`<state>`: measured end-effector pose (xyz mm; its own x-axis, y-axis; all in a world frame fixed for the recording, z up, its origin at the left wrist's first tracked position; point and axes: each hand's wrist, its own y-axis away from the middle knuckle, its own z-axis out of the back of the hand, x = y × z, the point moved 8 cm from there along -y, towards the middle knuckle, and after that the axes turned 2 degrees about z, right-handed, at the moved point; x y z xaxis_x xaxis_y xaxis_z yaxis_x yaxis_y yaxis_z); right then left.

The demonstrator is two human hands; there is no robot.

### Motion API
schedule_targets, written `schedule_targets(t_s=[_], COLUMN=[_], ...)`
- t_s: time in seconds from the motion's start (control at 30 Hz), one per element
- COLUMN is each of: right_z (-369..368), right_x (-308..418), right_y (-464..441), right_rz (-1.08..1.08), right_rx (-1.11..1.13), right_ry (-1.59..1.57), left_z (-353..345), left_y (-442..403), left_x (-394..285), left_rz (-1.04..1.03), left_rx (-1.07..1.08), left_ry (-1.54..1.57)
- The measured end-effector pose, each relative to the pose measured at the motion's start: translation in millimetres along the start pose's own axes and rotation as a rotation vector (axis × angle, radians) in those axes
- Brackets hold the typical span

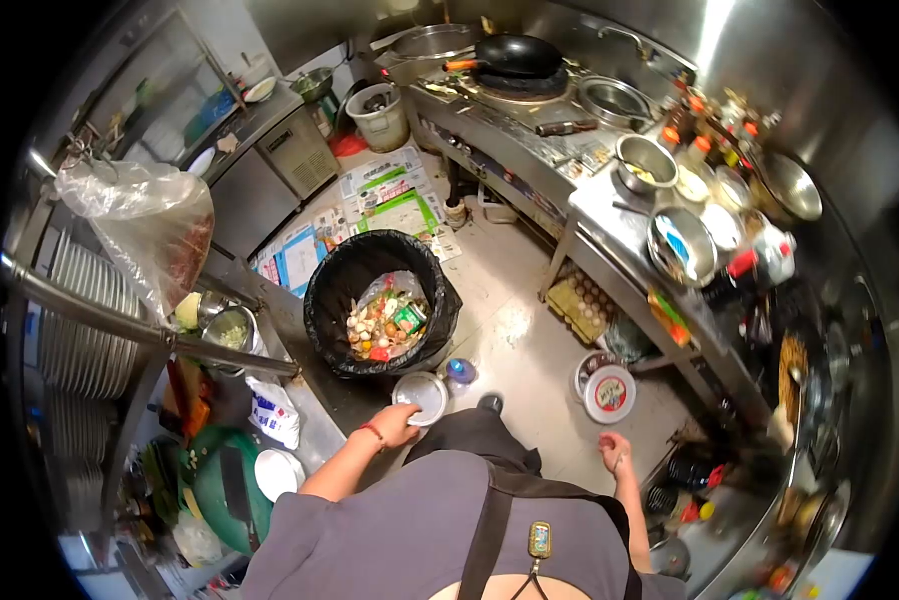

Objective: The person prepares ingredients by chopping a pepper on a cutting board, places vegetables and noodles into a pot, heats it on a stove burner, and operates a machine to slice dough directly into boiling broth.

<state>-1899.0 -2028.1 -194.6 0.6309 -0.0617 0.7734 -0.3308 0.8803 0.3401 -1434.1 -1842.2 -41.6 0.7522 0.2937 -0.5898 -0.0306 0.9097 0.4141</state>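
Note:
My left hand [398, 425] is closed on the rim of a round, pale plastic container [420, 398], held low beside the black-lined trash bin [325, 300]. Food scraps, eggshells and wrappers [385, 325] lie in the bin. A bottle with a blue top [460, 371] stands just right of the container. My right hand [616, 452] hangs at my side, its fingers loosely curled and apart, with nothing visible in them. Nearest to it is a round tub with a red-labelled lid [610, 393] on the floor.
On the left stand a chopping board with a cleaver [235, 490], stacked plates [90, 285] and a hanging plastic bag [140, 220]. A wok [518, 56] sits on the stove ahead. Bowls [648, 163] and bottles crowd the right counter, with egg trays [578, 308] beneath. Flattened cardboard [395, 200] covers floor beyond the bin.

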Motion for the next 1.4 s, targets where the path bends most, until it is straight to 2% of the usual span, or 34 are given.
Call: schedule_targets(t_s=[0.07, 0.17, 0.23, 0.3, 0.37, 0.4, 0.47, 0.5, 0.57, 0.67, 0.7, 0.73, 0.77, 0.8, 0.87, 0.9, 0.93, 0.97, 1.03, 1.07, 1.13, 1.23, 1.27, 1.33, 1.37, 1.4], right_z=[32.9, 38.0, 24.0, -1.7, -30.9, -38.3, -43.7, -50.7, -47.7, -58.7, -63.4, -68.3, -75.1, -85.0, -98.6, -105.7, -111.8, -121.5, -145.1, -154.1, -175.7, -207.7, -218.2, -233.7, -241.5, -249.4], right_x=[55.3, 124.3, 171.7, 208.0, 264.3, 301.2, 377.8, 397.8, 456.9, 509.1, 528.3, 546.4, 563.4, 581.8, 619.0, 637.3, 652.7, 665.8, 688.4, 700.5, 722.1, 759.0, 771.0, 799.9, 815.6, 826.8], right_y=[-59.2, -108.3, -148.5, -174.7, -201.3, -217.1, -241.7, -263.8, -303.2, -380.5, -404.6, -426.7, -448.3, -470.0, -502.3, -518.0, -532.4, -547.4, -575.6, -586.0, -609.6, -647.6, -660.5, -684.0, -698.3, -711.7], right_rz=[0.067, 0.113, 0.161, 0.233, 0.243, 0.306, 0.393, 0.467, 0.512, 0.540, 0.569, 0.584, 0.588, 0.573, 0.565, 0.580, 0.562, 0.537, 0.502, 0.491, 0.465, 0.531, 0.518, 0.571, 0.615, 0.552], right_rx=[-0.018, -0.027, -0.006, 0.033, 0.177, 0.235, 0.351, 0.388, 0.436, 0.476, 0.493, 0.510, 0.526, 0.583, 0.631, 0.673, 0.693, 0.714, 0.784, 0.831, 0.890, 0.862, 0.834, 0.759, 0.709, 0.674], right_ry=[0.052, -0.029, -0.114, -0.338, -0.267, -0.192, -0.059, -0.065, -0.160, -0.380, -0.425, -0.431, -0.434, -0.474, -0.529, -0.529, -0.555, -0.577, -0.528, -0.510, -0.499, -0.541, -0.485, -0.447, -0.428, -0.416], left_z=[-0.7, 0.5, 45.8, 92.4, 161.1, 181.6, 232.7, 251.0, 287.6, 331.3, 334.5, 343.4, 338.3, 334.2, 332.4, 306.7, 301.1, 309.1, 313.4, 307.8, 314.6, 327.9, 331.2, 339.8, 343.3, 343.8], left_y=[-15.4, -65.4, -122.4, -187.5, -235.6, -264.4, -299.2, -315.5, -340.9, -364.2, -369.7, -364.9, -359.1, -351.1, -329.1, -319.2, -312.9, -307.7, -295.6, -293.9, -291.2, -298.7, -301.1, -317.5, -328.2, -342.2], left_x=[27.6, 53.3, 34.9, 24.9, -13.1, -23.3, -70.5, -77.7, -94.2, -44.9, -8.1, 19.3, 60.3, 95.2, 122.0, 156.2, 161.3, 153.5, 155.6, 160.3, 177.3, 190.1, 203.7, 239.2, 276.4, 313.1], left_rz=[0.235, 0.185, 0.021, 0.072, -0.092, -0.079, -0.250, -0.230, -0.332, -0.269, -0.151, 0.080, 0.096, 0.256, 0.359, 0.565, 0.502, 0.603, 0.706, 0.732, 0.816, 0.901, 0.906, 0.748, 0.733, 0.661], left_rx=[0.114, 0.230, 0.146, 0.074, -0.264, -0.289, -0.355, -0.353, -0.292, -0.417, -0.445, -0.414, -0.516, -0.505, -0.498, -0.298, -0.287, -0.230, -0.310, -0.316, -0.468, -0.352, -0.343, -0.293, -0.290, -0.244], left_ry=[-0.086, -0.059, -0.116, -0.130, -0.018, -0.022, 0.026, 0.019, 0.139, 0.062, 0.027, -0.014, -0.052, -0.044, -0.049, 0.041, 0.015, 0.050, 0.372, 0.401, 0.468, 0.599, 0.606, 0.541, 0.534, 0.423])
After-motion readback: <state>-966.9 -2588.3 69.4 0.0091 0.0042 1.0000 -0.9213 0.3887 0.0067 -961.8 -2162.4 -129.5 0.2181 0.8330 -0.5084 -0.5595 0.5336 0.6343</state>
